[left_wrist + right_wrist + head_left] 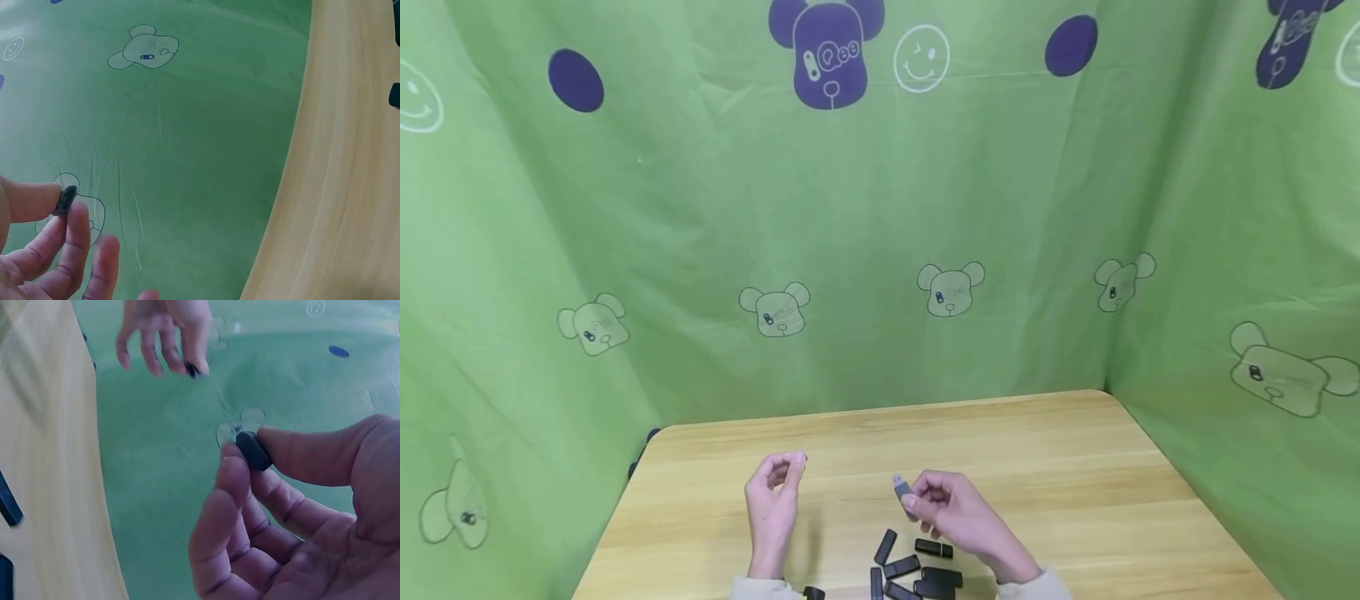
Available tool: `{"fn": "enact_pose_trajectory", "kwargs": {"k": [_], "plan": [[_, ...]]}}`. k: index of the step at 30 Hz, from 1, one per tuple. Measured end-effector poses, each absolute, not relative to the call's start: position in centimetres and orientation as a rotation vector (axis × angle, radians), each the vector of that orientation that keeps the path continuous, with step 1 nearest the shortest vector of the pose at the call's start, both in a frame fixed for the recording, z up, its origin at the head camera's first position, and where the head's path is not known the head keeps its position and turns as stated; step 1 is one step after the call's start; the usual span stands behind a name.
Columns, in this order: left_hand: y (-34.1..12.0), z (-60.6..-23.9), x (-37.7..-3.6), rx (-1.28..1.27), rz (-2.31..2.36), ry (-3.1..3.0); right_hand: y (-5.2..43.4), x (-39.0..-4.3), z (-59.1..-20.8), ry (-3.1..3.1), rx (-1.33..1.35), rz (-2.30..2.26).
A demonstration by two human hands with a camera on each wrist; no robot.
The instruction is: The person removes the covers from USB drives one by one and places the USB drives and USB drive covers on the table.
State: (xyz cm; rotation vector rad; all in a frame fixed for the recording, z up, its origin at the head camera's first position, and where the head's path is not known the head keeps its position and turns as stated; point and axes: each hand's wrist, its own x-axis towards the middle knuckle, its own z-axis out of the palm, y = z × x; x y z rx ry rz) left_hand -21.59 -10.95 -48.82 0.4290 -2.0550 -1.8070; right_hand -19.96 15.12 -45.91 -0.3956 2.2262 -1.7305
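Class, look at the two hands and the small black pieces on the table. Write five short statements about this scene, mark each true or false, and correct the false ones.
1. The right hand pinches a USB stick. True.
2. The left hand lies flat on the table. False: it is raised, pinching a small black cap.
3. Black sticks lie on the table near the right hand. True.
4. The backdrop is plain blue. False: it is green with bear prints.
5. The two hands touch each other. False: they are apart.

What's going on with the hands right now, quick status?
Left hand pinches small black cap. Right hand pinches uncapped USB stick. More black sticks lie on table below. Nothing between hands.
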Motion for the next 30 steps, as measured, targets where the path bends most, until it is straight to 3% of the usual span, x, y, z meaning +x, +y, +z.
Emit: {"fn": "enact_pose_trajectory", "kwargs": {"k": [14, 30], "plan": [[-12.0, -49.8, -21.3, 0.477, -1.797, -2.113, 20.3, -24.6, -45.8, 2.421, 0.089, -1.866], [-12.7, -50.1, -20.7, 0.544, -1.768, -2.178, 25.4, -29.8, -48.7, 2.612, 0.180, -1.583]]}}
